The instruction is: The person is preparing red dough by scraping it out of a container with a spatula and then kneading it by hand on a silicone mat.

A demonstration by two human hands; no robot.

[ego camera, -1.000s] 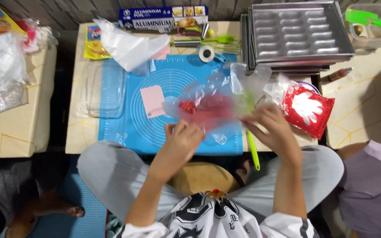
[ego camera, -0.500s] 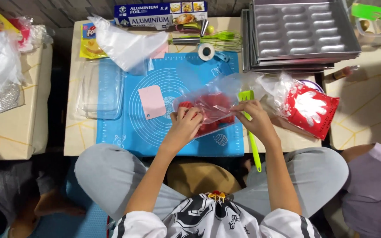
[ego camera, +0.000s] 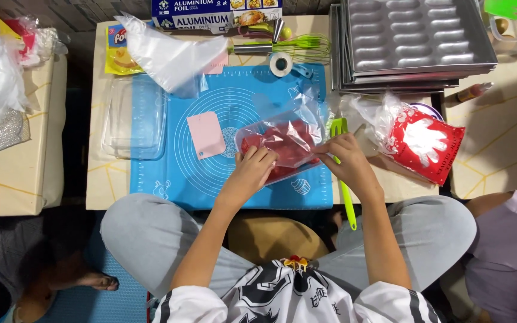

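A clear plastic bag with red pieces inside (ego camera: 282,140) lies on the blue silicone mat (ego camera: 228,107). My left hand (ego camera: 251,170) grips the bag's near left edge. My right hand (ego camera: 345,157) pinches its right edge. A green spatula (ego camera: 345,179) lies just under and beside my right hand, its handle sticking past the table's front edge. A pink scraper card (ego camera: 206,135) rests on the mat to the left of the bag.
A clear piping bag (ego camera: 169,57), a foil box (ego camera: 216,13), a green whisk (ego camera: 297,45) and a tape roll (ego camera: 280,63) lie at the back. Stacked metal moulded trays (ego camera: 411,39) stand back right. A red-and-white glove packet (ego camera: 423,143) sits right. A clear dish (ego camera: 134,116) sits left.
The bag has come down from above the mat and now lies on it. Both hands moved forward with it and now hold its edges.
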